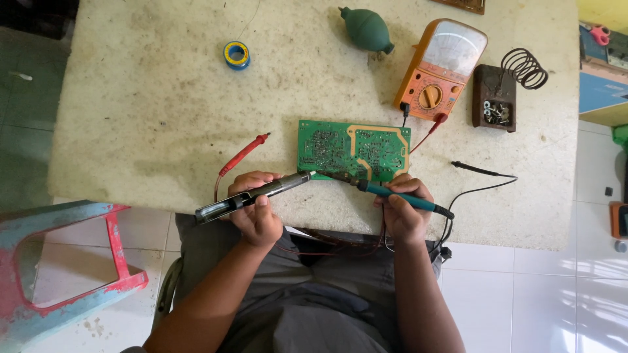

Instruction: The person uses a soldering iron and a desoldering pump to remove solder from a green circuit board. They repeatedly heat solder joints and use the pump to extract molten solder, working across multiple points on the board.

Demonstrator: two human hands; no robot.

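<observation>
Nearest the camera, grey-clad legs were seen, the forearms rising from the lower edge. The left hand [256, 210] was closed around a dark desoldering pump [252, 195], its pale tip touching the near edge of the green circuit board [353, 150]. The right hand [403, 209] was closed around a teal-handled soldering iron [392, 194], whose tip met the board at the same spot; the exact joint could not be made out. The board lay at the table's near middle. A red probe [243, 155] was placed at nine o'clock from the board, a black probe [474, 169] at three o'clock. The red and black leads were partly hidden under the hands and lap. An orange multimeter [442, 68] stood at one o'clock, with a brown iron stand [495, 97] beside it. Farther off, a green blower bulb [366, 30] and a blue solder spool [237, 55] were seen. Another board at the top edge was cut off. A red and blue stool [72, 268] was cropped at eight o'clock.
</observation>
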